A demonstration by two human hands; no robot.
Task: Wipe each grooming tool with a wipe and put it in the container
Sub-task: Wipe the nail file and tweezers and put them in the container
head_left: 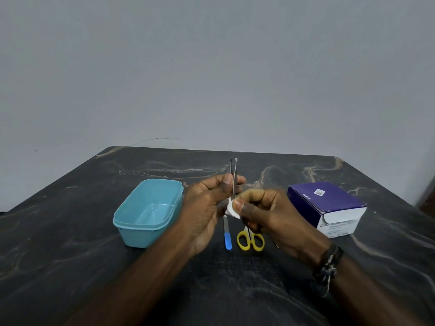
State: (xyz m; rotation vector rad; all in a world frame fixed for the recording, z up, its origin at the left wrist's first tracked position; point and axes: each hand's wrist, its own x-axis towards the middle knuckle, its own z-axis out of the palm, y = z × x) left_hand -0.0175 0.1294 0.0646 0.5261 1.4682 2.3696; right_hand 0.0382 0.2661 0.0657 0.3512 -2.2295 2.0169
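My left hand (207,208) holds metal tweezers (234,175) upright, tips pointing up, pinched between thumb and fingers. My right hand (266,212) pinches a small white wipe (231,209) around the lower part of the tweezers. Both hands hover above the dark marble table. An open teal plastic container (146,212) stands to the left of my hands with nothing visible inside. Below my hands lie a nail file with a blue handle (227,236) and small scissors with yellow handles (250,241), their upper parts hidden by my hands.
A purple and white box of wipes (329,208) stands at the right on the dark marble table (70,243). A grey wall rises behind the table's far edge. I wear dark bracelets (328,264) on my right wrist.
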